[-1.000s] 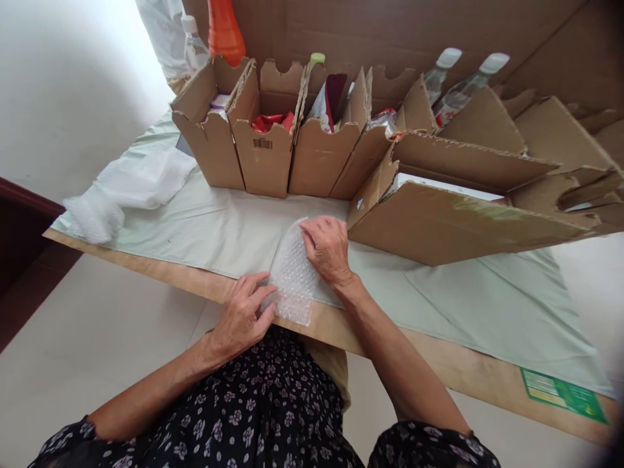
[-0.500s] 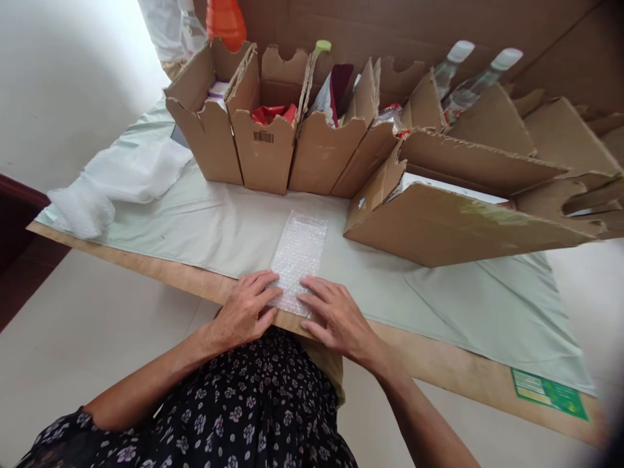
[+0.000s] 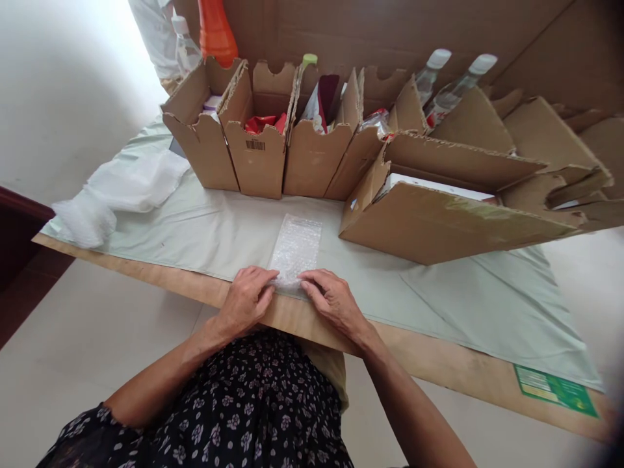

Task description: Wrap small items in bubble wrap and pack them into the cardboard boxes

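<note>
A wooden table [image 3: 453, 370] runs under both hands, its near edge just below the wrists. A pale green cloth [image 3: 209, 227] covers most of it, reaching out ahead of the fingers and to either side. Ahead and to the right of the right hand lies a big, flat cardboard box [image 3: 439, 224] with open flaps. Straight ahead of both hands, well beyond the fingertips, stands a row of upright cardboard boxes [image 3: 258, 162] holding packets. Far to the left of the left hand sits a heap of white plastic bags [image 3: 127, 185]. A piece of bubble wrap [image 3: 298, 242] lies flat on the cloth, stretching away from the fingertips towards the boxes. The left hand [image 3: 246, 302] rests palm down, fingers loosely bent, tips on the wrap's near left corner. The right hand [image 3: 334, 302] mirrors it on the near right corner. Whether either hand pinches the wrap or only presses it cannot be told. Clear bottles [image 3: 441, 81] rise behind the boxes, far ahead of the right hand.
</note>
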`<state>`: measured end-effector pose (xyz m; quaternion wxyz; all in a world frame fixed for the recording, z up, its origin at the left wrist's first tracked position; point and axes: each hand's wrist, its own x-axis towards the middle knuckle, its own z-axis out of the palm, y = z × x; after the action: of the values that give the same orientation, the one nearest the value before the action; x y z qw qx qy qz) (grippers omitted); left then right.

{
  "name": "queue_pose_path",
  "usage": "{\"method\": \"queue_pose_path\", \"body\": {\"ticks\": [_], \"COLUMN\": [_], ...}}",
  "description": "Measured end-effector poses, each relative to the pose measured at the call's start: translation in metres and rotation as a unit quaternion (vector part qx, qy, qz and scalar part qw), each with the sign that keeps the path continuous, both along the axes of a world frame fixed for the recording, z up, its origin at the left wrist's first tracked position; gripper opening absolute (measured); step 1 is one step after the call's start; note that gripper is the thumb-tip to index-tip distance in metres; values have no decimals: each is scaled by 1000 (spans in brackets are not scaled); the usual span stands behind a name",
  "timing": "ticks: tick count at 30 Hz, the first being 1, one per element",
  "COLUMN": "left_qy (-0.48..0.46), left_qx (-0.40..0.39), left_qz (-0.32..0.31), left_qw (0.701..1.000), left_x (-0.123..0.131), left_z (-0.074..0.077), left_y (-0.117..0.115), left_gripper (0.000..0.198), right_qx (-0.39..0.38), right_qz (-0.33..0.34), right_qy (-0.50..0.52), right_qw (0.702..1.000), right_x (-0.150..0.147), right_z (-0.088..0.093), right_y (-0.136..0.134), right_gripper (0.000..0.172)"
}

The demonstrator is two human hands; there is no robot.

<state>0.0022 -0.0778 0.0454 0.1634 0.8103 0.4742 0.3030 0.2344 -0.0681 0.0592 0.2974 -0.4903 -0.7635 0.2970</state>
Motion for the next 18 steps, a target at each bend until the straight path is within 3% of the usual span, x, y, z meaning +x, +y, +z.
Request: {"method": "queue_pose_path", "body": {"ticks": [2,4,6,10,13,18], "left_qy": [-16,-23,-26,-23,-4,10], "left_qx": [-11,-22,-32,-63,-79,-64], "left_qz": [21,33,43,69,79,75], "left_qw": [1000,999,998,995,994,995], "left_x": [3,5,7,11,14,18], "left_z": [-2,-3,-4,-4,-4,-5], "left_y": [9,16,22,30,35,39], "left_gripper": [26,24,21,18,21,25], "right_qx": [-28,-44,-48,-60,-63,-31], "right_qz": [3,6,-6,-88,-131,-149], "right_qy": [12,21,32,88,124,125], "right_qw": [1000,999,998,990,981,980], "right_x": [3,5,5,-2,-7,-8], "right_z": [0,-2,-6,-14,-16,-17], "right_y": [-1,-4,-5,-3,-1,-4], "right_gripper": [24,47,55,35,32,28]}}
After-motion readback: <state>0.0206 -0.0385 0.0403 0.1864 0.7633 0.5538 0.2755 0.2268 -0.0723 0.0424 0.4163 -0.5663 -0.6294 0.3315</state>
